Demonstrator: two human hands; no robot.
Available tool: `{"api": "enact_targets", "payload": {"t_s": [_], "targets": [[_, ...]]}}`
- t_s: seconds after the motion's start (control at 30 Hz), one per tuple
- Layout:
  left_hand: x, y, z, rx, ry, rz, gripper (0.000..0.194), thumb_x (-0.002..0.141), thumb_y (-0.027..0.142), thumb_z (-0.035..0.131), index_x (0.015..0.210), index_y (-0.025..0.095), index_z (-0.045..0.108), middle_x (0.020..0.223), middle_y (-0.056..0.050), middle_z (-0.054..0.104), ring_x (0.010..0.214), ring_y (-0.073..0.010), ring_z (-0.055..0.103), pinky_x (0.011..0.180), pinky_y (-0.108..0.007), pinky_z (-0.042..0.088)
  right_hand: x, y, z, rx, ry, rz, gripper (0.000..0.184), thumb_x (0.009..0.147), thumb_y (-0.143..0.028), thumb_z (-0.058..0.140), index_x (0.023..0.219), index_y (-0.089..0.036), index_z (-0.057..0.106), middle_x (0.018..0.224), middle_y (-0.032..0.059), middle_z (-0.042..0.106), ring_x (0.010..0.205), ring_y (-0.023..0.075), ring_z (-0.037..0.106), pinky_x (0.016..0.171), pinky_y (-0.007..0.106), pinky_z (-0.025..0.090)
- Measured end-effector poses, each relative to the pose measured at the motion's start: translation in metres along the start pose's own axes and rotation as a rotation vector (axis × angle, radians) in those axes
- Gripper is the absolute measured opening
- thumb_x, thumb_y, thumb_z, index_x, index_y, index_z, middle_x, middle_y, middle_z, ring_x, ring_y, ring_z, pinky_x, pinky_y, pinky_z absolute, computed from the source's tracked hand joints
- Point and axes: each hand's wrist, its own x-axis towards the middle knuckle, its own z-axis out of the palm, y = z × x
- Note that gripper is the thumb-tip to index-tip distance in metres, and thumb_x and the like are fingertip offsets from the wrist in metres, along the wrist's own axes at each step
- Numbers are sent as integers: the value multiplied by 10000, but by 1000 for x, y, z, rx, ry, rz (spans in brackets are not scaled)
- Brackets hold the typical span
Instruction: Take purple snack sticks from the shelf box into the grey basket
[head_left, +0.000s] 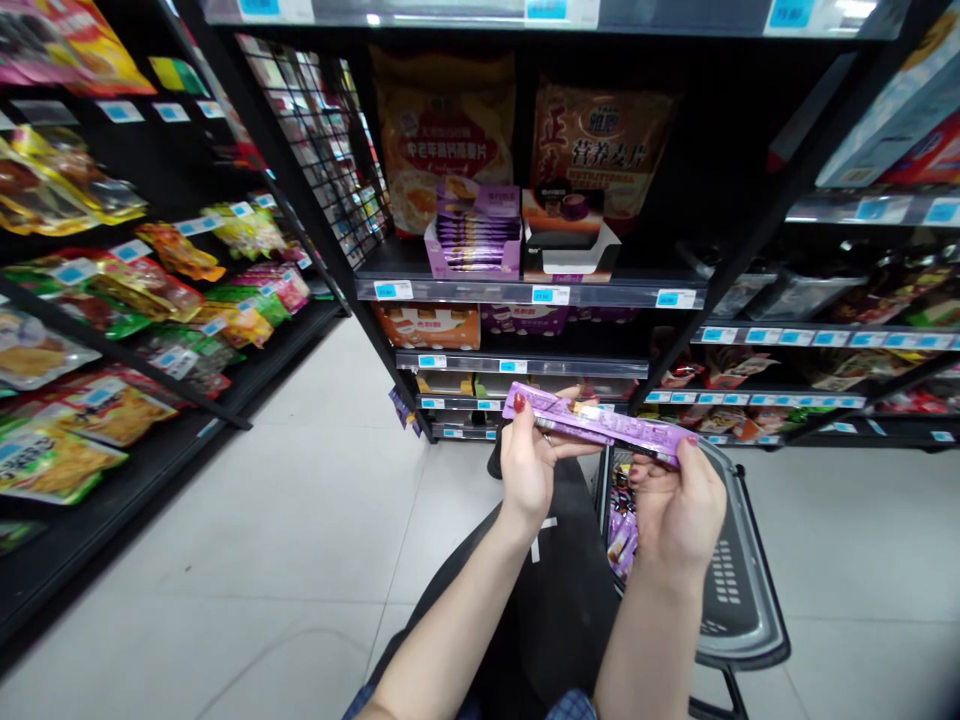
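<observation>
Long purple stick packets (637, 432), at least two overlapping, stretch between my two hands above my lap. My left hand (527, 465) pinches their left end, thumb on top and fingers beneath. At the right end, my right hand (679, 500) grips with its thumb above and its fingers curled below. Straight ahead on the shelf, a purple display box (478, 235) holds a stack of similar packets. Beside it stands a dark brown and white open carton (568, 240). More purple packets (622, 535) lie under my right forearm, inside a shopping basket.
The grey-black basket or cart (750, 570) stands on the tiled floor to my right. Large cereal bags (450, 140) stand behind the boxes. Lower shelf edges (525, 366) lie just beyond my hands. A rack of bagged snacks (112, 400) runs along the left.
</observation>
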Motion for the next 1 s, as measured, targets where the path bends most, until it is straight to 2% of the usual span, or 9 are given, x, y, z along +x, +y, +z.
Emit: {"api": "enact_targets", "payload": {"t_s": [0.1,0.3,0.47,0.73,0.8,0.9,1.0], "targets": [[-6,-1,2,-12,-38,71,476,874,498,407,987,114,664,1038,-146,692,957,-304,658,641,-384,580,-1,-2,1,39,9,-30,172,749,-290,629,671,-144,585,541,-20,591,412,87,526,358,197,399],[-18,-1,8,16,-69,116,561,825,596,441,980,117,690,984,-150,708,1080,-327,598,781,-389,546,-2,-6,1,76,7,-81,184,778,-264,597,624,-172,552,506,-39,530,391,82,461,345,209,358],[-20,-1,8,2,-90,94,595,822,617,426,1000,111,684,947,-150,716,1077,-332,599,821,-403,527,-4,-9,0,57,-19,-95,189,793,-279,580,636,-176,555,522,-38,521,407,87,460,352,210,353],[-19,-2,7,-18,-104,107,580,832,608,421,1014,120,678,952,-141,718,1034,-319,622,788,-390,537,-4,-9,1,109,-5,-82,151,775,-247,591,653,-158,597,563,-18,570,422,89,492,337,197,358],[-18,-1,7,-18,-103,109,581,821,615,436,1065,136,655,988,-137,711,976,-308,647,740,-384,552,-5,-9,-1,93,-34,-88,138,783,-266,592,716,-150,626,573,-11,586,419,86,498,330,185,352],[-14,0,6,-44,-88,88,582,803,626,457,1099,154,627,1032,-139,699,871,-280,674,646,-360,563,-5,-10,-6,35,-156,-113,198,806,-332,591,908,-171,642,501,-33,563,358,75,453,315,165,321],[-9,2,5,-107,-23,75,510,810,602,474,956,149,657,922,-127,723,820,-259,683,635,-351,561,-5,-10,-14,-12,-285,-150,311,784,-451,620,984,-214,617,441,-52,545,316,73,433,321,164,340]]}}
